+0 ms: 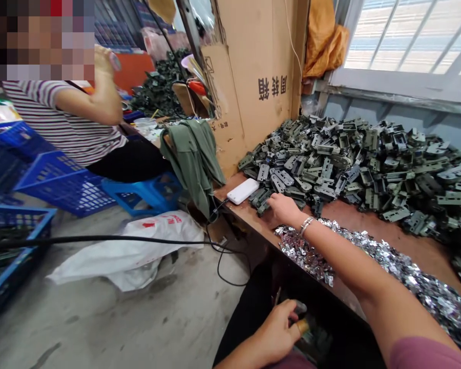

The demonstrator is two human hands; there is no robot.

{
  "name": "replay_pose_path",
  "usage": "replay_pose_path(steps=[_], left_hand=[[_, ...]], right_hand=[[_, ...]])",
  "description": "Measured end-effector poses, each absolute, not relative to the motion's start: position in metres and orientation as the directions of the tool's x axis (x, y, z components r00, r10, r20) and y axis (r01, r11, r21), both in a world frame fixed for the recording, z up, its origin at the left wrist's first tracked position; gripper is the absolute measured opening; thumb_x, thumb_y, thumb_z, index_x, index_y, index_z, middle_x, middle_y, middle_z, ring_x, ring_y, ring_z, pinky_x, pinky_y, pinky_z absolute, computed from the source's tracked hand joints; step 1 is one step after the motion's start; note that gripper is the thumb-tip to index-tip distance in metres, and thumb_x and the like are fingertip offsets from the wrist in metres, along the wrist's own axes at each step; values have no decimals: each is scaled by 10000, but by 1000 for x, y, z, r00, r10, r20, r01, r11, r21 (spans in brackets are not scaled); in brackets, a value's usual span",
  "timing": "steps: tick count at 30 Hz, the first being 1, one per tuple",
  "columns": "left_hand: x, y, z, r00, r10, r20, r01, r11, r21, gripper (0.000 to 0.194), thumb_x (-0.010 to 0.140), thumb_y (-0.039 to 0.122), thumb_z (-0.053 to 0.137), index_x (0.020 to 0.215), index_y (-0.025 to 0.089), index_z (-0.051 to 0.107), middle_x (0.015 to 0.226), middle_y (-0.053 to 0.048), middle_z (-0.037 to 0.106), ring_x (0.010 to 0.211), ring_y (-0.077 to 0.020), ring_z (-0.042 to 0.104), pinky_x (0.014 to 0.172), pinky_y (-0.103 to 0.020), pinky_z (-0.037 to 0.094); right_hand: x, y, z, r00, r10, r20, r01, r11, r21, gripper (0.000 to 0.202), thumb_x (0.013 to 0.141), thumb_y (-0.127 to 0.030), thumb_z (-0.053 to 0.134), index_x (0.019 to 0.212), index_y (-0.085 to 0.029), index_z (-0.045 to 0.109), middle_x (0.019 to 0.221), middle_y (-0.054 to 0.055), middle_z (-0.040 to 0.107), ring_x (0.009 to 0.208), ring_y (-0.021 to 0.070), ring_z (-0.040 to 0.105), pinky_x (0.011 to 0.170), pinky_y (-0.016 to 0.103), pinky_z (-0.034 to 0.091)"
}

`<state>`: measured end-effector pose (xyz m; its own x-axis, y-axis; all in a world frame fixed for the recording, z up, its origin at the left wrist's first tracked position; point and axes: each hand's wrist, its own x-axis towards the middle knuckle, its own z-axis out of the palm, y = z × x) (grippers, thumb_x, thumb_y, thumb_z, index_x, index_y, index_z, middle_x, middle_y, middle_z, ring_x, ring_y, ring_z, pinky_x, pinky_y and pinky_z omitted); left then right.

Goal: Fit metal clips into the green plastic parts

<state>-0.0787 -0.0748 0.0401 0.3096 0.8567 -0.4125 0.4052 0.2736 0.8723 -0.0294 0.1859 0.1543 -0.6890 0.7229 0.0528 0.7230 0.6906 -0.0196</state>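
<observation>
My right hand (285, 209) reaches over the brown table, its fingertips at a dark green part (262, 201) on the near left edge of a large heap of such parts (330, 159). A silvery bracelet circles that wrist. Under the forearm lie many small shiny metal pieces (384, 256). My left hand (282, 328) is low, below the table edge and over my lap, with its fingers curled and a yellow wrap on one of them. Something greyish shows at its fingertips, too unclear to name. Beside the green heap lies a white phone-like device (243, 191).
At the left a person in a striped shirt (77, 118) sits on a blue stool (142, 192). Blue crates (61, 179), a white sack (138, 246) and a black cable (100, 238) are nearby. A green cloth (194, 159) hangs by a cardboard wall (249, 66).
</observation>
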Motion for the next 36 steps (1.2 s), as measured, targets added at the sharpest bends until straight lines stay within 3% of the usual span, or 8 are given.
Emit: replay_pose_path(steps=[9,14,17,20,24,27,33,36], left_hand=[[-98,-62,65,87,964,-253,-44,257,965,230,885,352,553,970,159,645,874,-69,674,763,-171,627,674,-279,498],[-111,-52,75,-129,981,-148,-108,135,985,261,873,429,587,934,176,604,812,-38,648,695,-150,611,671,-286,517],[-103,-48,86,-62,989,-131,-179,118,977,454,799,436,703,1166,214,553,1083,-77,656,964,-194,647,861,-321,527],[-82,-47,92,242,953,-180,-276,246,929,629,727,457,776,1256,218,533,1209,-113,641,1078,-242,630,930,-351,514],[-47,-51,93,338,865,-370,-305,473,827,504,646,436,842,1021,168,639,966,-87,721,889,-230,682,797,-332,545],[-27,-51,95,357,783,-510,-353,618,702,533,579,407,885,984,158,645,960,-100,736,858,-252,705,735,-344,554],[1,-44,104,472,699,-538,-313,703,639,476,526,338,918,879,125,681,891,-106,755,870,-246,717,765,-316,555],[9,-44,104,467,708,-530,-273,686,674,471,537,372,906,862,129,667,842,-80,743,767,-220,712,668,-302,567]], right_hand=[[-14,163,155,-725,687,47,688,726,0,211,944,-126,449,973,-121,659,1045,147,622,987,234,552,747,288,439],[55,67,153,-470,847,249,715,530,-455,108,915,-212,530,816,-192,571,771,27,605,704,148,536,650,245,401],[79,4,142,-349,916,198,578,377,-723,176,893,-241,541,725,-204,504,642,-25,534,593,118,480,574,224,374],[92,-38,132,-304,948,94,497,242,-833,204,844,-222,574,663,-201,482,588,-47,497,540,97,439,517,205,345],[134,-59,123,-380,924,-33,447,153,-881,57,817,-200,607,763,-188,595,625,-46,572,537,90,487,508,191,388],[191,-56,120,-202,979,33,625,155,-765,116,865,-197,564,916,-186,668,801,18,677,706,139,609,667,250,487],[265,-31,113,90,996,16,995,-89,-47,179,915,-252,532,948,-161,683,951,120,641,886,232,611,729,299,461],[267,-22,111,87,993,-76,996,-85,34,207,941,-254,505,887,-148,675,941,120,643,860,212,616,709,273,441]])
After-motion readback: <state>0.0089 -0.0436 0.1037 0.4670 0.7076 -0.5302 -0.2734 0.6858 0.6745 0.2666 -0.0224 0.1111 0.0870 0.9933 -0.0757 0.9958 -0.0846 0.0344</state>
